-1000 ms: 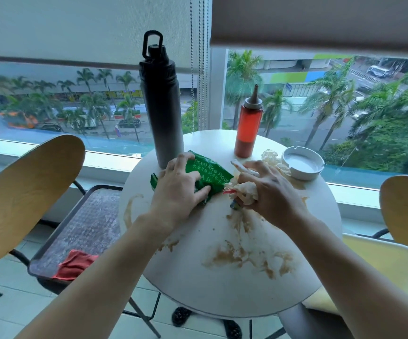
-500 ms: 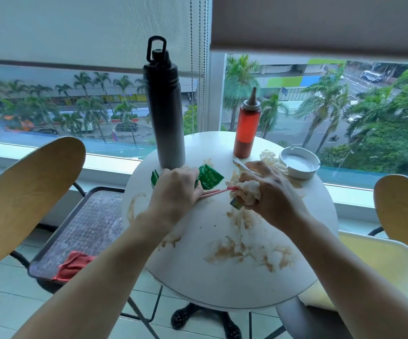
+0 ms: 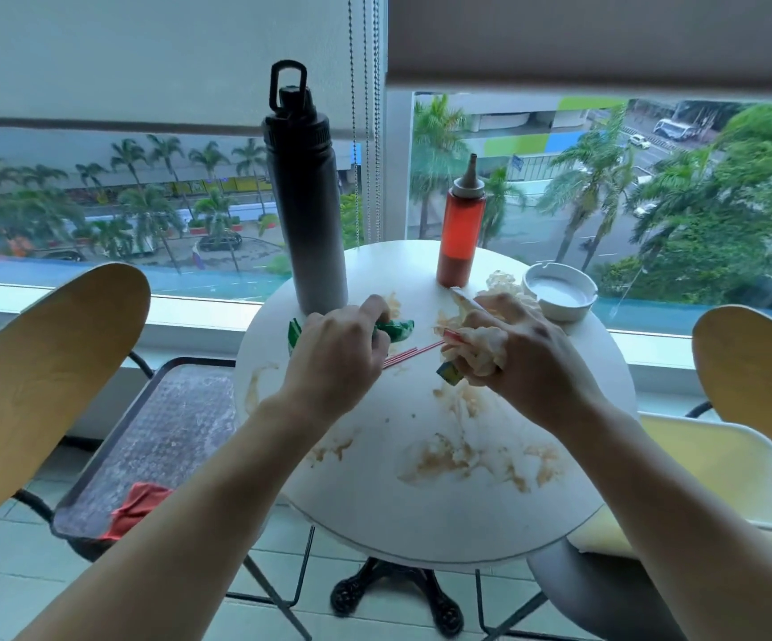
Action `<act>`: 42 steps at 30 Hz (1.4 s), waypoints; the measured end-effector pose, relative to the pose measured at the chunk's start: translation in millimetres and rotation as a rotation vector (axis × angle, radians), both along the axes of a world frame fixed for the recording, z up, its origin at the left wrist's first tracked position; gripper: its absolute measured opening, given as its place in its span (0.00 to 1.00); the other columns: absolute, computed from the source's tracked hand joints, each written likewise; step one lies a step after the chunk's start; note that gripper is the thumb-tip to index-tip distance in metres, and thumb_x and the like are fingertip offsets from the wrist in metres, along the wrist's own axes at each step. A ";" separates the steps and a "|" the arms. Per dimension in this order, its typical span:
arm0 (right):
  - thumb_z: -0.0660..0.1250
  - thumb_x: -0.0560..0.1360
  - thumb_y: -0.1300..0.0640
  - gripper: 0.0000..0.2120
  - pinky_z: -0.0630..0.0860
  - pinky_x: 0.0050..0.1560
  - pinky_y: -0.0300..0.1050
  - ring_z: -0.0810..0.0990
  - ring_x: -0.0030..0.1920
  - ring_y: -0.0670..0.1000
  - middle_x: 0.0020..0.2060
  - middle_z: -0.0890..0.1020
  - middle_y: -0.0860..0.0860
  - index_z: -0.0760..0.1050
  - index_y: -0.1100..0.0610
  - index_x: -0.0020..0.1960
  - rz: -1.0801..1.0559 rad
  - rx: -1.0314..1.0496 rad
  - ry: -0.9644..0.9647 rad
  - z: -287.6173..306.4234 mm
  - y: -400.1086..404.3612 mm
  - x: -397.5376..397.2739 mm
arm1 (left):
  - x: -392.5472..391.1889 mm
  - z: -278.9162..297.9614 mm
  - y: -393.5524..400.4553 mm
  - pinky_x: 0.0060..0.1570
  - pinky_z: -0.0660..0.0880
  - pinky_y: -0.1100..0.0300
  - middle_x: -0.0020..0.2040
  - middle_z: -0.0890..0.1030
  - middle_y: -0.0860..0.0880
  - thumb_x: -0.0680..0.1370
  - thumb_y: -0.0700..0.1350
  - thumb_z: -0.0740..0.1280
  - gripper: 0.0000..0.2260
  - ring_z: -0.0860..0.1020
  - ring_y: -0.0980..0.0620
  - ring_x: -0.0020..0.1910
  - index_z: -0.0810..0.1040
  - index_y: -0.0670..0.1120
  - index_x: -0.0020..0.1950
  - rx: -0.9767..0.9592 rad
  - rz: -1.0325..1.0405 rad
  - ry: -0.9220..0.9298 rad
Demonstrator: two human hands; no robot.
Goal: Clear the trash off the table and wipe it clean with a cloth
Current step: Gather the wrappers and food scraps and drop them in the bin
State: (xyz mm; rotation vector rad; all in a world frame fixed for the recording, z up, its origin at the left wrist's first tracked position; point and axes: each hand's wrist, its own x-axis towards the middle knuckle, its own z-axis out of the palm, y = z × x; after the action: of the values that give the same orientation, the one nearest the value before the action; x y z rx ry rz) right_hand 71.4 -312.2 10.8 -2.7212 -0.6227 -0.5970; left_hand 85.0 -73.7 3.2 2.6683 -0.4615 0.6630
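Here, both hands gather trash on a stained round table (image 3: 421, 515).
Head view: the left hand (image 3: 338, 349) crumples a green wrapper (image 3: 395, 327); the right hand (image 3: 518, 349) clutches wadded tissue (image 3: 479, 347) and red straws (image 3: 409, 354); a red cloth (image 3: 136, 501) lies on the side tray (image 3: 97, 460).

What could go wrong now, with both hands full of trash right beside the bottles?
1. The left hand crumples the green plastic wrapper right beside the tall black metal bottle; a bump might topple it.
2. The right hand grips a crumpled white tissue wad with red straws poking out; these could slip.
3. Forearms may smear the brown stains on the round white table.
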 end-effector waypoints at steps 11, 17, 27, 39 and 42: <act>0.77 0.70 0.50 0.22 0.81 0.41 0.49 0.82 0.42 0.58 0.56 0.81 0.51 0.82 0.53 0.62 -0.112 0.053 -0.085 13.8 -7.3 -24.7 | -10.1 8.4 -6.0 0.34 0.67 0.55 0.35 0.75 0.49 0.81 0.60 0.63 0.18 0.71 0.49 0.37 0.75 0.47 0.44 -0.056 -0.068 -0.012; 0.77 0.70 0.53 0.27 0.80 0.40 0.48 0.82 0.41 0.58 0.55 0.81 0.53 0.78 0.52 0.67 -0.120 0.103 -0.120 16.5 -21.4 -32.9 | -9.0 16.9 -24.3 0.38 0.75 0.51 0.39 0.78 0.48 0.77 0.62 0.68 0.17 0.73 0.47 0.39 0.75 0.48 0.46 -0.076 -0.124 -0.004; 0.77 0.69 0.57 0.17 0.80 0.36 0.51 0.80 0.36 0.63 0.48 0.78 0.54 0.79 0.57 0.56 -0.151 0.099 -0.128 20.1 -66.0 -39.3 | -8.6 29.2 -73.6 0.47 0.74 0.61 0.57 0.74 0.46 0.77 0.55 0.72 0.14 0.75 0.50 0.48 0.76 0.45 0.48 -0.163 -0.204 0.032; 0.78 0.68 0.58 0.17 0.73 0.37 0.44 0.81 0.37 0.63 0.47 0.79 0.56 0.80 0.58 0.55 -0.240 0.051 -0.142 20.1 -167.4 -49.4 | -23.4 36.9 -183.9 0.34 0.69 0.57 0.32 0.72 0.52 0.77 0.53 0.70 0.13 0.73 0.48 0.33 0.69 0.50 0.42 -0.235 -0.240 0.087; 0.77 0.69 0.58 0.17 0.78 0.36 0.49 0.81 0.36 0.63 0.47 0.79 0.57 0.79 0.58 0.55 -0.251 0.050 -0.158 15.4 -194.3 -52.3 | -28.9 36.6 -212.9 0.33 0.66 0.58 0.31 0.73 0.51 0.78 0.54 0.70 0.13 0.74 0.48 0.31 0.69 0.50 0.42 -0.256 -0.247 0.080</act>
State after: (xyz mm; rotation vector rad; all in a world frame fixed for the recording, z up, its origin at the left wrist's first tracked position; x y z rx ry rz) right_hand 19.1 -506.5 26.1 -2.7437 -0.2962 -0.8817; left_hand 56.1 -286.5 39.8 2.3390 -0.6267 0.5022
